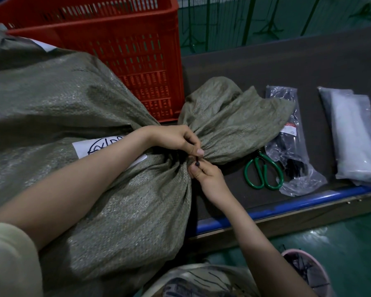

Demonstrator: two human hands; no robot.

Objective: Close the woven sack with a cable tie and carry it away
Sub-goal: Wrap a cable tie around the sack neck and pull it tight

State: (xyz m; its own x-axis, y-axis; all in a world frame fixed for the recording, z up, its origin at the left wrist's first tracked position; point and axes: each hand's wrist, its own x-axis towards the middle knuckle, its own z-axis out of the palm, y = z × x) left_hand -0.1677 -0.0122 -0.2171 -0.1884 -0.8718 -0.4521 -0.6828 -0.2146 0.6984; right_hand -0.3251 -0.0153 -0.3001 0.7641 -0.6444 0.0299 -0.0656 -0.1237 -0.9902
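A large grey-green woven sack [77, 116] lies on the dark table, its mouth gathered into a neck with the loose top fanned out to the right. A black cable tie [197, 162] wraps the neck; its small head shows between my hands. My left hand [176, 139] pinches the tie from above, thumb against the gathered cloth. My right hand [206, 171] grips the tie's end from below, fingers curled. A white label [99, 146] with black handwriting sticks to the sack under my left forearm.
Green-handled scissors [263, 174] lie right of the neck beside a clear bag of black cable ties [287, 142]. Clear plastic packs [356, 133] lie further right. A red slotted crate [124, 50] stands behind the sack. The table's blue front edge [287, 207] runs below.
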